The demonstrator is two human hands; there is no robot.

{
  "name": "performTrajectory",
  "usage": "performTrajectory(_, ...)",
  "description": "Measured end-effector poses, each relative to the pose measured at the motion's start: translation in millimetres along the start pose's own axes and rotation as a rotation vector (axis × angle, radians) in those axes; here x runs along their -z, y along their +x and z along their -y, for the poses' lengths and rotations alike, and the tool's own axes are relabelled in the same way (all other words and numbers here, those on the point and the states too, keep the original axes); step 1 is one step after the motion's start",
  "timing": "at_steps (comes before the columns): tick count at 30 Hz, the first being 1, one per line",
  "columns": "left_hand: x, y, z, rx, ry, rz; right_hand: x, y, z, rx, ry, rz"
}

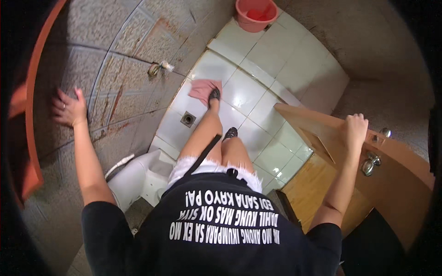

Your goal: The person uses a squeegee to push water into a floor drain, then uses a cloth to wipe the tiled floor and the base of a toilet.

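Observation:
Fingers spread, my left hand (70,107) is against the rough grey block wall (133,50), a ring on one finger; it is slightly blurred. My right hand (356,130) is closed over the edge of a brown wooden door (400,158), close to its round metal knob (369,163). Down on the white tiles, my forward foot in a dark shoe (214,95) stands on a pink cloth (201,90). The other dark shoe (230,134) is a little behind it on the floor.
A square floor drain (188,119) lies beside my forward leg. A tap (154,70) juts from the wall. The white toilet (138,177) stands at my left. A raised tiled ledge (248,71) crosses the floor, with a pink bucket (252,23) beyond. Some tiles shine.

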State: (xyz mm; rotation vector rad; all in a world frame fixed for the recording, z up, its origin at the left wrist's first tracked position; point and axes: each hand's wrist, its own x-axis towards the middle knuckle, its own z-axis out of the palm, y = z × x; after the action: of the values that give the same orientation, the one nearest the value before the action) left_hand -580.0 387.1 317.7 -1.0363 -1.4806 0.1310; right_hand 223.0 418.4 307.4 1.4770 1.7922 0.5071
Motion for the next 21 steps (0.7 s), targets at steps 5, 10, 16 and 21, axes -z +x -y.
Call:
performTrajectory(5, 7.8, -6.1, -2.5, -0.014, 0.023, 0.027, 12.5, -20.4, 3.1, -0.069, 0.028, 0.140)
performTrajectory(10, 12.3, 3.0, -8.7, -0.040, -0.014, -0.013, 17.2, -68.8, 30.4, -0.065, 0.075, 0.054)
performTrajectory(16, 9.4, 7.9, -15.0, 0.003, 0.006, 0.042, 32.9, -131.0, 63.0, -0.023, 0.105, 0.132)
performTrajectory(21, 4.9, 3.3, -8.5, 0.006, -0.006, 0.036, 43.9, -165.9, 89.8, -0.057, 0.263, 0.202)
